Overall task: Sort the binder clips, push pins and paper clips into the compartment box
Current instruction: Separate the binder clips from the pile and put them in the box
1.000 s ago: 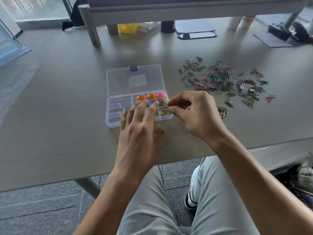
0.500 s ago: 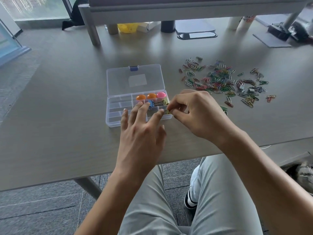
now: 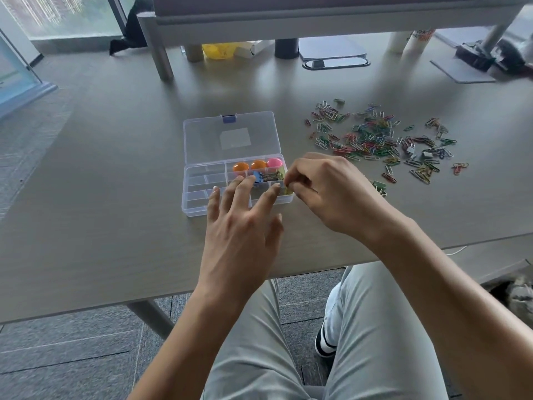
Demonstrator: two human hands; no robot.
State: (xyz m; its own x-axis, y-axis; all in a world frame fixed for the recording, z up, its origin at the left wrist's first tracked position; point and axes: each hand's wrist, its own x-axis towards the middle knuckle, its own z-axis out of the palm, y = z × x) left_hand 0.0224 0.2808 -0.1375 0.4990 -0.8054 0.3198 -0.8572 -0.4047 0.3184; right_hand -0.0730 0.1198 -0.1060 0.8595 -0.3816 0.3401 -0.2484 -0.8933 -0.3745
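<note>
A grey table [image 3: 101,174] fills the frame, a shelf [image 3: 317,18] across its top edge. At centre sits the clear box [image 3: 199,197], lid [image 3: 230,137] folded back. My left hand [image 3: 239,235] spreads flat over its near compartments, holding nothing. My right hand [image 3: 331,192], fingers curled, pinches a small clip [image 3: 288,191] at the box's right end. Paper clips [image 3: 375,140] lie scattered at right of centre. Three push pins [image 3: 258,166], orange and pink, fill a far compartment beside binder clips [image 3: 268,177].
</note>
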